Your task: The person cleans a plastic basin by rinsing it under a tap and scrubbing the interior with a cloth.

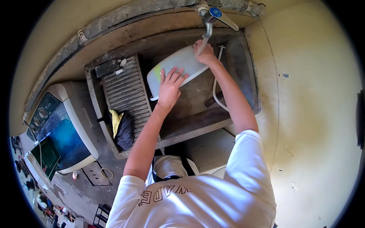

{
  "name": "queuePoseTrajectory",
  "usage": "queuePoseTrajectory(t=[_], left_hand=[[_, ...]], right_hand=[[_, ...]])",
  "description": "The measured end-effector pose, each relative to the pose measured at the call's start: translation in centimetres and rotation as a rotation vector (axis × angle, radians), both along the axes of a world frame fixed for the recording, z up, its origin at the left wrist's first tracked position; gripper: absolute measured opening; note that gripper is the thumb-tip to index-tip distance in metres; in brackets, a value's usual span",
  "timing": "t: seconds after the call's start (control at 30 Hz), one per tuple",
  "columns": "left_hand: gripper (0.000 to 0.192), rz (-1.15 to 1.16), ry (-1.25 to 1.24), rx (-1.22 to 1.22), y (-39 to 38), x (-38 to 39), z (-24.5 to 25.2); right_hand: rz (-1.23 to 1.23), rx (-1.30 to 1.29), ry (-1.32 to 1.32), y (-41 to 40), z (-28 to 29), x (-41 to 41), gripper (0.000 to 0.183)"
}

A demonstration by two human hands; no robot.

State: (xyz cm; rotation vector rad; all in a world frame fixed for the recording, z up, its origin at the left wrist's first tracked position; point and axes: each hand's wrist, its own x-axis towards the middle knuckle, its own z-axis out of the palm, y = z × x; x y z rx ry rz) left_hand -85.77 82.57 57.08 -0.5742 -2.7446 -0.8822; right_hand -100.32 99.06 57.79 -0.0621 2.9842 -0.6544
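Observation:
A translucent white plastic basin or tub (182, 61) is tilted on its side in the concrete sink (196, 116). My left hand (170, 88) lies on its outer wall near the left end, fingers spread. At the basin's right end is my right hand (204, 52), fingers bent against it; whether they grip it is hard to tell. Water (203, 45) runs from the metal faucet (210, 18) over my right hand. Just right of the basin, a white hose (215, 88) hangs in the sink.
A ribbed washboard slab (125, 88) forms the sink's left part, with a dark block (107, 68) and a black and yellow cloth (123, 128) on it. A washing machine (65, 125) stands left. The wall (302, 114) rises close on the right; a pipe (114, 17) runs behind the sink.

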Motion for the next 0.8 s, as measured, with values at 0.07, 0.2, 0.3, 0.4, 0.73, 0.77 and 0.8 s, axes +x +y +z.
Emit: queuePoseTrajectory(t=[0.07,0.2,0.3,0.4,0.73,0.77,0.8], left_hand=[[0.063,0.01,-0.019,-0.001,-0.1,-0.4,0.1],[0.062,0.025,-0.014,0.003,-0.3,-0.6,0.3],[0.062,0.034,-0.003,0.036,-0.2,-0.5,0.3],[0.063,0.053,-0.002,0.052,0.0,-0.3,0.3],[0.061,0.076,-0.014,0.054,-0.2,-0.6,0.5],[0.061,0.097,-0.003,0.053,-0.2,-0.7,0.5],[0.061,0.077,0.0,0.059,-0.3,-0.7,0.5]], right_hand=[[0.153,-0.001,-0.055,0.2,0.9,0.7,0.032],[0.392,-0.001,-0.132,1.2,2.3,2.3,0.031],[0.081,-0.005,-0.166,2.0,2.8,2.2,0.031],[0.604,-0.02,-0.243,2.3,2.9,2.2,0.035],[0.467,-0.064,0.027,1.1,2.1,2.2,0.036],[0.232,-0.114,-0.027,1.1,2.1,2.2,0.034],[0.217,-0.079,-0.103,1.1,2.1,2.1,0.034]])
